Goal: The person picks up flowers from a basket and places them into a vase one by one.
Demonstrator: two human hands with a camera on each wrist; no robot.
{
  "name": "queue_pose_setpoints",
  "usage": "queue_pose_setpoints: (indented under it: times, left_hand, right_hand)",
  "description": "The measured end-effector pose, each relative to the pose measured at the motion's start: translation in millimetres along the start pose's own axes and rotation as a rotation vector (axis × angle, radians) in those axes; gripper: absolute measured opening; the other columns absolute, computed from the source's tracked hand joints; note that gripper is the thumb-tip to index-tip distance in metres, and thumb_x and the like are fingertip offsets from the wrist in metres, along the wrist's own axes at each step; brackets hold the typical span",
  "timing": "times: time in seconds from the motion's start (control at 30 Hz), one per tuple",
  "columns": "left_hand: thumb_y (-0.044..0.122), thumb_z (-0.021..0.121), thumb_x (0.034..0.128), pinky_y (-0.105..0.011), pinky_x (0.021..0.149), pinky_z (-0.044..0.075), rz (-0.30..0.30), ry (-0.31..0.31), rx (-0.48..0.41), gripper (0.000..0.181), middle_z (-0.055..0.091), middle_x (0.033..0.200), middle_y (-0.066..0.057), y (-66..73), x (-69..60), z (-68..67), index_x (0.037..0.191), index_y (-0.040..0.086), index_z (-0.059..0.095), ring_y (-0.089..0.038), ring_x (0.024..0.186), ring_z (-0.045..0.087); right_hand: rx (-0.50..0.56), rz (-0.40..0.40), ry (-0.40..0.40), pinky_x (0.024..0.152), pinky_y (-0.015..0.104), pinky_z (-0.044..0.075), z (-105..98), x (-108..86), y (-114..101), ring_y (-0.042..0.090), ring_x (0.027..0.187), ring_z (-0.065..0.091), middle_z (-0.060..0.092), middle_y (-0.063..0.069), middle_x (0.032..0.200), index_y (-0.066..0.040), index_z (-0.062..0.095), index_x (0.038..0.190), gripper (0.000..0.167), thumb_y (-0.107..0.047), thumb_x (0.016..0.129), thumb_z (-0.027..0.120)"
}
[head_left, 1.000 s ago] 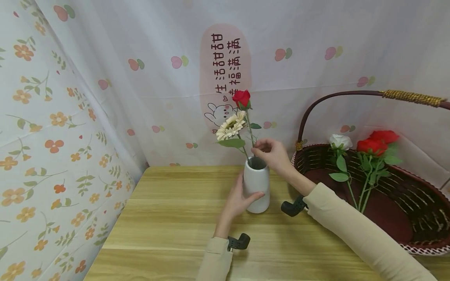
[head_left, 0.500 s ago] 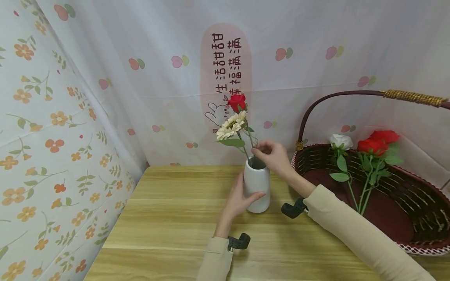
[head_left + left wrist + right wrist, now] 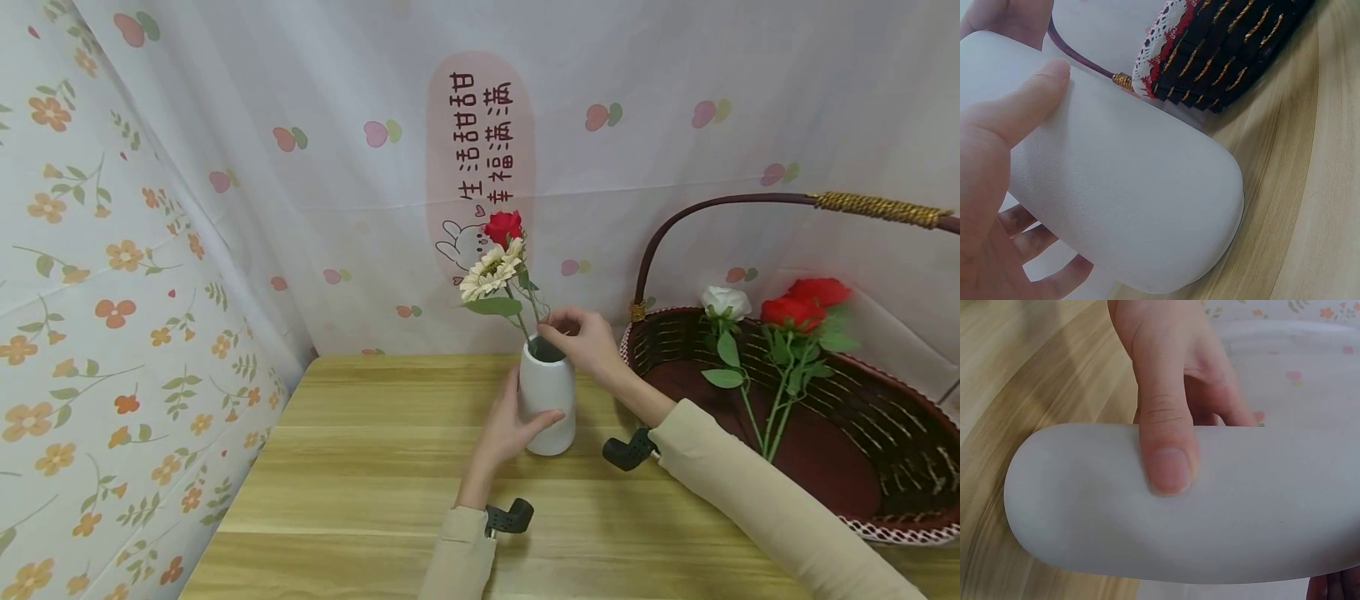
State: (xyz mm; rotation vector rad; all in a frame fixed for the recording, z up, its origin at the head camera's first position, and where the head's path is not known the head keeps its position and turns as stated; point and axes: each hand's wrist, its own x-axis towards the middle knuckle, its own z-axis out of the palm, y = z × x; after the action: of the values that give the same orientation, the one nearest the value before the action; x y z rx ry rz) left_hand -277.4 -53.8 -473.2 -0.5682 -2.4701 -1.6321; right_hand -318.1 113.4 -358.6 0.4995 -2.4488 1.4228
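A white vase (image 3: 549, 408) stands upright on the wooden table, and my left hand (image 3: 510, 425) grips its side, thumb across the front and fingers behind. The left wrist view shows the same vase (image 3: 1129, 169) with the thumb pressed on its wall. At the vase's mouth, my right hand (image 3: 581, 333) pinches the stem of a red rose (image 3: 503, 227); the lower stem goes down into the opening. A cream sunflower-like bloom (image 3: 491, 273) with a green leaf leans left out of the vase, in front of the rose. In the right wrist view the rose is out of sight.
To the right sits a dark woven basket (image 3: 652, 337) with an arched handle (image 3: 735, 198). Inside it lie a white rose (image 3: 726, 303) and red roses (image 3: 795, 312) on green stems. A printed curtain (image 3: 337, 192) hangs behind the table (image 3: 360, 467).
The red rose has come down and slightly left, with its stem deeper in the vase. My right hand has lowered a little with it. The left hand keeps its hold on the vase.
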Motion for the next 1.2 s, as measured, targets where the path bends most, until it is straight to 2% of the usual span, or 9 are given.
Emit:
queue_pose_setpoints:
  times: [0.23,0.5,1.2]
  left_hand:
    - [0.043,0.08,0.0869,-0.051,0.109,0.039,-0.007,-0.002,0.006,0.097,0.04,0.152,-0.009,0.7,-0.2,-0.9,0.16,0.017,0.022,-0.026,0.135,0.044]
    - [0.042,0.08,0.0869,-0.051,0.109,0.039,-0.007,-0.004,-0.004,0.097,0.04,0.153,-0.009,0.1,-0.2,-0.9,0.16,0.016,0.022,-0.026,0.135,0.044]
    - [0.043,0.08,0.087,-0.051,0.11,0.038,-0.028,-0.005,-0.004,0.097,0.039,0.154,-0.009,-1.1,0.5,0.8,0.16,0.016,0.021,-0.026,0.136,0.044]
  right_hand:
    - [-0.007,0.002,0.004,0.078,0.033,0.05,0.7,-0.5,1.7,0.021,0.085,0.063,0.072,0.011,0.095,-0.003,0.074,0.099,0.019,-0.02,0.094,0.072]
    - [0.001,-0.007,0.03,0.076,0.028,0.05,0.3,-1.2,1.2,0.02,0.084,0.063,0.072,0.01,0.093,-0.002,0.074,0.098,0.02,-0.021,0.094,0.071]
    - [-0.004,0.029,-0.029,0.079,0.035,0.051,-9.0,-5.4,4.8,0.023,0.089,0.064,0.072,0.011,0.098,-0.002,0.074,0.101,0.022,-0.023,0.094,0.073]
